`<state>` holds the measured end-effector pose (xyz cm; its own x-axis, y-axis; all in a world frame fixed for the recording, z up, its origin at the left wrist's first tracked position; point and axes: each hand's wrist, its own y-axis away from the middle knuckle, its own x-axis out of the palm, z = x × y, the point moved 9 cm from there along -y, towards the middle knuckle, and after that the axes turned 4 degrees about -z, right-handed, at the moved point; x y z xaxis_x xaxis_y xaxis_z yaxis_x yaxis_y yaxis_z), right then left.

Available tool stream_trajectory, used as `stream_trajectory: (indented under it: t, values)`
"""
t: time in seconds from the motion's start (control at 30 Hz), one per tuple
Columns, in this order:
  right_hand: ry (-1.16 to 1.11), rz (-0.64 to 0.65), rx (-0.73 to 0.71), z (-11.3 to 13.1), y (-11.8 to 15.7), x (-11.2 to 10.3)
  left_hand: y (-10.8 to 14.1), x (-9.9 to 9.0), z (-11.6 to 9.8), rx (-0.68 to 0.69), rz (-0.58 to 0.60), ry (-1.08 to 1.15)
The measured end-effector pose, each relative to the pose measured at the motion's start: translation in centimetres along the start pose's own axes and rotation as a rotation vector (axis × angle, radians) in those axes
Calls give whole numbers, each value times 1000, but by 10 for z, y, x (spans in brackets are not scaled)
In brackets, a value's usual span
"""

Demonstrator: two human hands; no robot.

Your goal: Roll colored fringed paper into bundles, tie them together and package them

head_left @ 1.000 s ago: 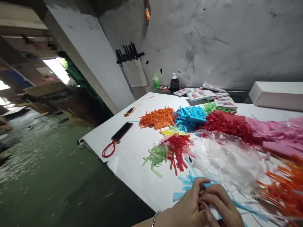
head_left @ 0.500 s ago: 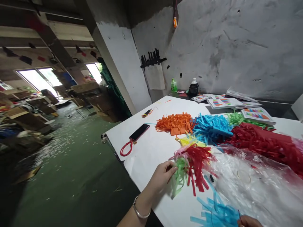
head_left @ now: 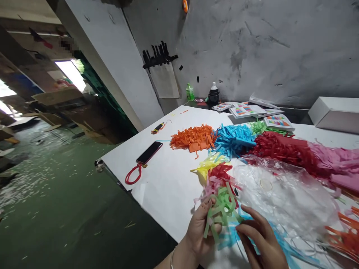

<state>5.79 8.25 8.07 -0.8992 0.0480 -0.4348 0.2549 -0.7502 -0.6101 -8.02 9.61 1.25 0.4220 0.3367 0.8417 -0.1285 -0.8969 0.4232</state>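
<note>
White tabletop [head_left: 165, 183], hands [head_left: 198, 229] [head_left: 262, 239] above (both curled)

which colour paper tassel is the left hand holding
The light green tassel, between the left hand's fingers. The yellow one and red one lie farther off, outside its grip; the green bundle sits much farther back.

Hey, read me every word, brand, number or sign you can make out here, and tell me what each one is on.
No text can be read.
Green bottle: markings too small and blurred.
Flat packs with colored prints: any lettering too small.
Phone: screen dark, no text showing.
Green paper strips at the left hand: no lettering visible.
</note>
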Motion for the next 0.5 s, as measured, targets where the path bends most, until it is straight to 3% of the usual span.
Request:
stream_trajectory:
  t: [0.17,0.3,0.43,0.5]
  values:
    - [-55,104,160,-25,3,3,4,-6,3,-21,33,119]
    - [-191,221,220,-18,6,15,4,-14,5,4,12,56]
    - [-15,65,132,-15,-3,-21,6,-23,-10,62,-32,-80]
    - [142,-35,74,-19,-5,-47,14,-27,-37,254,-131,-361]
